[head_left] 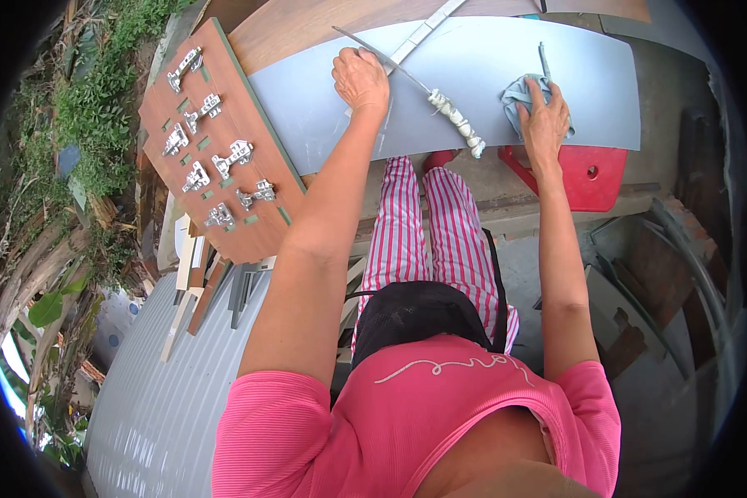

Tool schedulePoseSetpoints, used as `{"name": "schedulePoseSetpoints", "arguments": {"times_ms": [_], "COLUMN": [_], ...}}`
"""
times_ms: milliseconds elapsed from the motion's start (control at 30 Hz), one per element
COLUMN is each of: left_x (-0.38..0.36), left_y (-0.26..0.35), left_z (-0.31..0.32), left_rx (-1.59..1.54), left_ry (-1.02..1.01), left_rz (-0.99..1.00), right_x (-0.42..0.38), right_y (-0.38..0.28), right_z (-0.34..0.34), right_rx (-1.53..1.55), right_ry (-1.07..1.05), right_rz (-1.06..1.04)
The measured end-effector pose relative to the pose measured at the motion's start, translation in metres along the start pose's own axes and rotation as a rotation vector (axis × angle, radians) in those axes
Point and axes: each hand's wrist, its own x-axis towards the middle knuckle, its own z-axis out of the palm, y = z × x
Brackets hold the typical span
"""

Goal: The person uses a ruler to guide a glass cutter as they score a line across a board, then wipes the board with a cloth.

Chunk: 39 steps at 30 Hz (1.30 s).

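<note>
My left hand is curled closed on the grey-blue panel; whatever its fingers hold is hidden. Beside it, the near end of a pale metal bar meets the hand. A thin metal rod with a lumpy white wrapped handle lies slantwise over the panel, passing close to the knuckles. On the panel's right part, my right hand grips a crumpled light-blue cloth and presses it against the surface. A short thin grey stick-like piece shows just beyond the cloth.
A brown board with several metal hinges lies at the left. Under the panel's right edge stands a red plastic stool. A wood-grain board lies behind the panel. Corrugated sheeting and wood strips are lower left.
</note>
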Motion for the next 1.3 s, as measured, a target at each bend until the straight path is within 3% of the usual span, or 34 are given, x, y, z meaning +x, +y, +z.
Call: {"name": "schedulePoseSetpoints", "arguments": {"times_ms": [67, 100, 133, 200, 233, 300, 333, 400, 467, 500, 533, 633, 667, 700, 733, 767, 867, 933, 1000, 1067, 1133, 1200, 1233, 1267, 1300], "left_x": [0.009, 0.014, 0.014, 0.011, 0.006, -0.004, -0.01, -0.024, -0.044, -0.057, -0.067, -0.064, -0.069, -0.071, -0.07, -0.071, -0.069, -0.072, -0.077, -0.098, -0.111, -0.11, -0.115, -0.118, -0.115], "left_y": [0.0, -0.004, -0.006, -0.007, -0.004, 0.001, 0.005, 0.017, 0.039, 0.047, 0.054, 0.079, 0.086, 0.093, 0.099, 0.096, 0.085, 0.081, 0.085, 0.077, 0.077, 0.079, 0.078, 0.076, 0.071], "left_z": [-0.021, -0.038, -0.055, -0.085, -0.099, -0.123, -0.13, -0.137, -0.14, -0.139, -0.138, -0.152, -0.157, -0.161, -0.163, -0.159, -0.142, -0.136, -0.128, -0.124, -0.133, -0.151, -0.161, -0.169, -0.165], "left_rx": [-0.303, -0.443, -0.433, -1.353, -1.342, -1.661, -1.657, -1.792, -1.709, -1.783, -1.855, -1.819, -1.823, -1.731, -1.636, -1.6, -1.511, -1.443, -1.292, -1.696, -1.552, -1.681, -1.426, -1.174, -1.179], "left_ry": [-0.019, -0.134, -0.127, -0.369, -0.361, -0.587, -0.585, -0.703, -0.839, -0.965, -1.09, -1.117, -1.116, -1.211, -1.298, -1.333, -1.425, -1.381, -1.208, -1.252, -1.225, -1.42, -1.405, -1.364, -1.366], "left_rz": [-0.206, -0.316, -0.309, -0.616, -0.613, -0.694, -0.691, -0.738, -0.734, -0.714, -0.69, -0.683, -0.702, -0.573, -0.427, -0.443, -0.425, -0.456, -0.614, -0.745, -0.734, -0.765, -0.53, -0.295, -0.29], "right_x": [0.009, 0.013, 0.014, 0.011, 0.009, -0.001, -0.008, -0.025, -0.043, -0.047, -0.053, -0.029, -0.021, -0.013, -0.004, 0.003, 0.012, -0.008, -0.024, -0.046, -0.04, -0.04, -0.039, -0.035, -0.034], "right_y": [0.012, 0.021, 0.023, 0.001, -0.011, -0.045, -0.067, -0.11, -0.152, -0.169, -0.173, -0.154, -0.145, -0.134, -0.119, -0.106, -0.091, -0.109, -0.133, -0.15, -0.137, -0.121, -0.107, -0.093, -0.084], "right_z": [-0.005, -0.009, -0.013, -0.047, -0.06, -0.09, -0.102, -0.117, -0.117, -0.116, -0.101, -0.099, -0.095, -0.093, -0.091, -0.092, -0.108, -0.126, -0.133, -0.118, -0.105, -0.1, -0.096, -0.091, -0.087], "right_rx": [0.04, 0.181, 0.324, 0.411, 0.481, 0.629, 0.714, 0.876, 0.976, 0.852, 0.782, 0.783, 0.796, 0.805, 0.893, 0.974, 1.012, 1.117, 0.941, 0.892, 0.834, 0.947, 0.946, 0.858, 0.762], "right_ry": [-0.012, -0.02, -0.034, 0.005, 0.003, -0.027, -0.042, -0.068, -0.117, -0.117, -0.029, 0.053, 0.145, 0.245, 0.124, 0.0, 0.107, 0.043, 0.085, 0.017, 0.121, -0.015, -0.017, -0.139, -0.261], "right_rz": [0.043, 0.088, 0.134, 0.135, 0.137, 0.133, 0.127, 0.022, -0.16, -0.345, -0.297, -0.288, -0.198, -0.113, 0.089, 0.295, 0.294, 0.356, -0.12, -0.186, -0.249, 0.098, 0.101, 0.256, 0.409]}}
